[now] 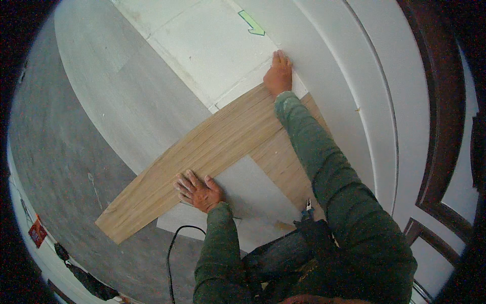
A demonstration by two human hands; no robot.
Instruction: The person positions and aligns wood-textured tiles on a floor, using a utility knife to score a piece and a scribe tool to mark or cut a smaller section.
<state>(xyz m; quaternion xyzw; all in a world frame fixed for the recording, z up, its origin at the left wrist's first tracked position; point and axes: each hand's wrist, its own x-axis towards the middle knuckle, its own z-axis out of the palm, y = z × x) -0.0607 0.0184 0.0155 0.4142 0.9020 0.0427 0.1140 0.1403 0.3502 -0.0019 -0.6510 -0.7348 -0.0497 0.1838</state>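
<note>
A long wood-look floor plank (177,162) lies slantwise across the floor, its far end at the foot of the white wall. My left hand (200,193) rests on its near edge with the fingers spread. At the other end my right hand (279,76) reaches past the plank's far edge, fingers stretched toward the wall base; they seem to hold nothing. My right forearm covers part of that end. Another wood-look plank (283,157) runs beneath my right arm, beside a pale grey plank (258,185).
Grey planks (147,96) lie beyond, next to bare white tiles (197,50). A green arrow sticker (251,23) marks the floor near the white wall (329,66). Pliers (308,206) stick up by my waist. A black cable (169,258) trails at lower left; a dark brown frame (445,101) stands right.
</note>
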